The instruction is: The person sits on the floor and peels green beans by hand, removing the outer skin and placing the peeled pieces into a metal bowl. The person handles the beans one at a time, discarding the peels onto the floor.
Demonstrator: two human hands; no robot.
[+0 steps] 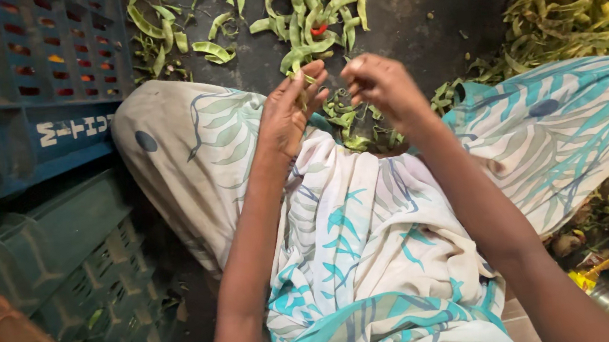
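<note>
Two hands work a green bean pod over a lap of patterned cloth.

Left of the patterned cloth (373, 247) stands a blue crate (24, 87), a green crate (65, 256) below it. Above the cloth, the left hand (287, 112) is curled, fingertips pinched on the green bean pod (301, 81). Just right of it, the right hand (382, 87) is loosely closed; whether it grips anything cannot be told. Beyond the cloth lie loose pods (310, 12), and farther right a heap of yellowed pods (581, 6).
</note>
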